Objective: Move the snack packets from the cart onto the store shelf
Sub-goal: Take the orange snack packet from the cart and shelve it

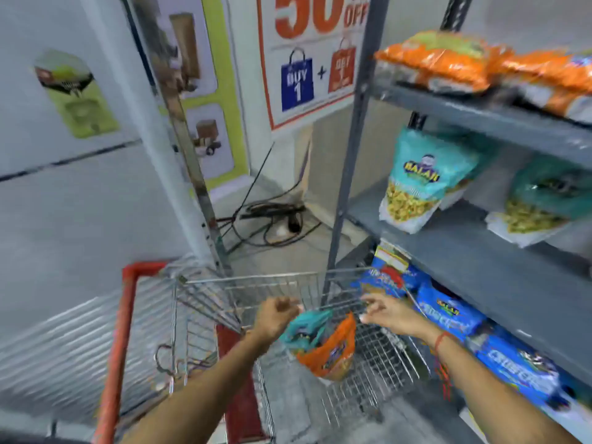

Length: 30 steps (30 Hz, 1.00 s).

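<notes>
A wire cart (243, 283) with a red frame stands below me. In its basket lie a teal snack packet (304, 328) and an orange snack packet (333, 354). My left hand (277, 317) hangs just left of the teal packet, fingers curled; whether it grips the packet is unclear through the blur. My right hand (387, 310) hovers to the right of the orange packet with fingers spread, holding nothing. The grey metal store shelf (464, 251) rises on the right with teal packets (423, 181) on its middle level, orange packets (448, 59) on top and blue packets (448, 310) at the bottom.
A tangle of black cables (272, 216) lies on the floor beyond the cart. A grey shelf post (349, 174) stands right at the cart's far corner. A sale poster (314, 59) hangs on the back wall. A white pillar (153, 129) stands left.
</notes>
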Tool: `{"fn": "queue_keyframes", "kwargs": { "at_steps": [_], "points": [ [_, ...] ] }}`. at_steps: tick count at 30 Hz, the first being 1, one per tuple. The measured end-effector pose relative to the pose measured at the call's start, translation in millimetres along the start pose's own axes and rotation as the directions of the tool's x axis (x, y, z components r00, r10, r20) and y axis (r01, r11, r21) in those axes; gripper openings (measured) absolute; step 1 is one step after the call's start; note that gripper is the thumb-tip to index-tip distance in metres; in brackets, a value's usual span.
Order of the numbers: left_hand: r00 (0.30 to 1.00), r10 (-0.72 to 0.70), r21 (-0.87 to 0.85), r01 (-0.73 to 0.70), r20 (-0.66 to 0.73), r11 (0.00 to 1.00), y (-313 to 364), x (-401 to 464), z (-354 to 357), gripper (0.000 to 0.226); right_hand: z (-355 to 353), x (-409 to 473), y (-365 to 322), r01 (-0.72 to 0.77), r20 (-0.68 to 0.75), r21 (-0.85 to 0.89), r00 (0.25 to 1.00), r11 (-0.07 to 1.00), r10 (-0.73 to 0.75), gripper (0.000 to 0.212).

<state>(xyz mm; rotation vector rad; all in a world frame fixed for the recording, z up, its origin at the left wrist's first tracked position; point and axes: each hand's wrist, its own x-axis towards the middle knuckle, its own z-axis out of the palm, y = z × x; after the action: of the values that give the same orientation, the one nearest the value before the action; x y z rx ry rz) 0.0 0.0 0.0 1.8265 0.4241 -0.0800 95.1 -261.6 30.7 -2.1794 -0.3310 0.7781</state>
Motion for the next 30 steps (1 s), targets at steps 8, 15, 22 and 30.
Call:
{"fn": "queue_keyframes", "kwargs": {
  "at_steps": [8,15,22,30],
  "points": [
    [0.788,-0.598,0.335,0.528,0.151,0.780,-115.7,-14.5,74.8,0.051,29.1,68.5,117.1,-0.258,0.235,-0.198,0.924,0.946,0.302,0.054],
    [0.709,-0.705,-0.110,0.698,-0.033,0.707,-142.6,7.4,144.8,0.049,61.6,133.9,162.0,-0.200,0.316,-0.031,0.927,0.979,0.199,0.016],
    [0.630,-0.662,-0.134,0.675,-0.406,0.725,-143.0,27.6,166.3,0.038,78.1,144.4,190.6,-0.178,0.088,-0.010,0.980,0.984,0.179,0.031],
    [0.774,-0.491,-0.063,0.511,-0.400,0.857,-120.7,28.3,156.2,0.037,60.4,116.7,187.2,-0.126,-0.040,0.023,0.991,0.992,0.127,0.018]
  ]
}}
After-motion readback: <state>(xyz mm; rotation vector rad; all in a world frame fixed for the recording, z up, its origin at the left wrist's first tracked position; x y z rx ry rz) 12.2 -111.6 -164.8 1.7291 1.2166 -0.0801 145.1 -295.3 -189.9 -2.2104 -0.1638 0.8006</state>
